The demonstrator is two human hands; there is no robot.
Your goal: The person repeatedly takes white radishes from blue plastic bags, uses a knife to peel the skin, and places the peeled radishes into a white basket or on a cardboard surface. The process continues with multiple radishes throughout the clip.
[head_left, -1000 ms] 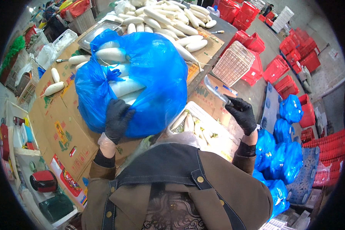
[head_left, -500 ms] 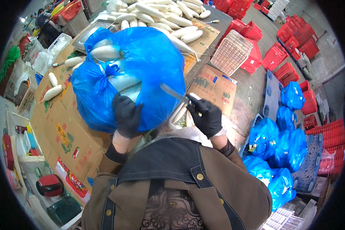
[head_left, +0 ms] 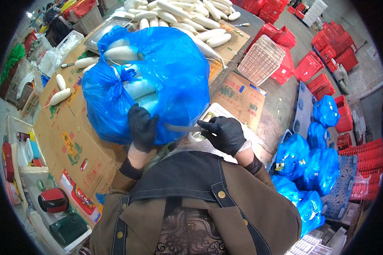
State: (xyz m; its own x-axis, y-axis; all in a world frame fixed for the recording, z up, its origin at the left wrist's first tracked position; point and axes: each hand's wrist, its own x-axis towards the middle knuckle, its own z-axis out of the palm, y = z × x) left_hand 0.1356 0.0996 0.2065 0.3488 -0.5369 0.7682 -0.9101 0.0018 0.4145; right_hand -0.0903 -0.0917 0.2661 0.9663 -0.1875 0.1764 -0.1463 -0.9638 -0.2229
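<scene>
A big blue plastic bag [head_left: 181, 72] bulges with white radishes [head_left: 122, 54], some of them showing through its torn or gaping side. My left hand [head_left: 143, 127], in a black glove, is closed at the lower edge of that gap, pressed on the bag; its fingertips are partly hidden. My right hand [head_left: 225, 135], also gloved in black, grips a knife [head_left: 181, 128]. The knife's blade lies roughly level and points left, close to the bag's lower side and my left hand. A white container [head_left: 219, 111] is partly hidden behind my right hand.
More white radishes [head_left: 187, 17] are heaped at the table's far end. Several lie on the cardboard [head_left: 98, 161] at left. Filled blue bags [head_left: 292, 155] stand on a blue pallet [head_left: 344, 187] at right. A pale basket [head_left: 261, 59] and red crates [head_left: 307, 66] stand beyond the table.
The knife has swung down and left, from a raised slant to nearly level beside the bag. The radish seen by my right hand no longer shows there. My left hand stays at the bag.
</scene>
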